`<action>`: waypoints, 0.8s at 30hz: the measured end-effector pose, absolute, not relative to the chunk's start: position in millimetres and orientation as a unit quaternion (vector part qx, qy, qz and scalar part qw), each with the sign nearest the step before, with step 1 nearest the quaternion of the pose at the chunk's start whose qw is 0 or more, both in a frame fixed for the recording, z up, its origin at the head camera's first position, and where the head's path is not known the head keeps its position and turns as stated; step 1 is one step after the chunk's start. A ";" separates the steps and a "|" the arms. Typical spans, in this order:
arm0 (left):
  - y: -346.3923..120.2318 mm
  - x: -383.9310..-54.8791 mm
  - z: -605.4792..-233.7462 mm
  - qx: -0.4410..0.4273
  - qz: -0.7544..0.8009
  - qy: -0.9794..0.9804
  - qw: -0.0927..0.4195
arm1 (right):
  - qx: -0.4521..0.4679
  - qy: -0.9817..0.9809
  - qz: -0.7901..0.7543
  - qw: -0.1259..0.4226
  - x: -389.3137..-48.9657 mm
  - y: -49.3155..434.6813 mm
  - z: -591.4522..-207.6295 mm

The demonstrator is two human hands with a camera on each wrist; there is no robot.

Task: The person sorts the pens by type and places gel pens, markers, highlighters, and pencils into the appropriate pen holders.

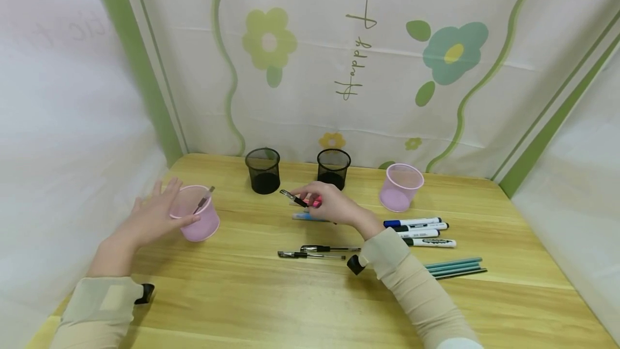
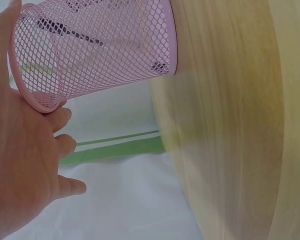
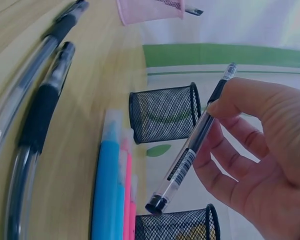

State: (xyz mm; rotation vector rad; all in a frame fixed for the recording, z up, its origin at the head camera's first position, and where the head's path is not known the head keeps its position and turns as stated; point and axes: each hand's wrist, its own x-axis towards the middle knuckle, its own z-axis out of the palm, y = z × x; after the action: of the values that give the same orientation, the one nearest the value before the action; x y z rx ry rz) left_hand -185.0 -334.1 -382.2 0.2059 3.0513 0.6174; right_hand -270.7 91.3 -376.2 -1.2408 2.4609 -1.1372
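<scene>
My left hand holds a pink mesh pen cup by its rim, thumb on the near side and fingers round the back. One black pen leans inside that cup; its dark shape also shows through the mesh in the left wrist view. Between thumb and fingers, my right hand pinches a clear-barrelled gel pen with a black grip, raised above the table. Below it lie blue highlighters and pink highlighters. Two more gel pens rest on the table nearer to me.
Two black mesh cups, one on the left and one on the right, stand at the back. Another pink mesh cup stands right of them. Several whiteboard markers and teal pencils lie to the right. A curtain hangs behind.
</scene>
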 end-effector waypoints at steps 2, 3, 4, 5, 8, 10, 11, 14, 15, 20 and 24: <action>-334.0 -185.6 -382.2 0.067 0.197 0.978 0.010 | -0.416 0.820 -0.385 0.076 -271.2 89.6 -375.5; -333.9 -185.7 -382.2 0.067 0.196 0.978 0.010 | -0.415 0.820 -0.388 0.074 -271.3 88.7 -375.3; -333.8 -185.8 -382.0 0.068 0.196 0.978 0.009 | -0.414 0.819 -0.391 0.072 -271.5 87.8 -375.2; -333.7 -185.8 -381.9 0.069 0.196 0.978 0.009 | -0.413 0.818 -0.394 0.070 -271.2 86.7 -374.9; -333.3 -185.0 -381.2 0.070 0.196 0.978 0.009 | -0.411 0.813 -0.407 0.063 -270.9 83.5 -376.1; -333.4 -184.1 -380.7 0.071 0.197 0.978 0.009 | -0.409 0.808 -0.420 0.058 -270.5 80.4 -376.8; -333.7 -183.6 -380.6 0.070 0.197 0.978 0.010 | -0.407 0.806 -0.428 0.054 -270.2 78.7 -377.1; -334.6 -183.2 -381.1 0.070 0.200 0.977 0.010 | -0.391 0.795 -0.461 0.050 -269.5 73.8 -377.3; -334.8 -183.4 -381.5 0.069 0.202 0.977 0.011 | -0.384 0.790 -0.475 0.051 -269.1 72.2 -376.9; -335.2 -184.8 -383.7 0.068 0.203 0.977 0.011 | -0.349 0.760 -0.543 0.067 -268.2 66.2 -375.2; -334.5 -185.1 -383.6 0.068 0.203 0.977 0.008 | -0.324 0.742 -0.582 0.070 -269.6 62.5 -375.3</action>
State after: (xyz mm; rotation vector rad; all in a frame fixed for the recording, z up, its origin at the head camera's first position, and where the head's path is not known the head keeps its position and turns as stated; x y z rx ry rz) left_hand -185.1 -334.5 -383.6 0.2122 3.0530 0.6342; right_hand -269.6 62.5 -375.3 -0.9754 2.2333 -1.7510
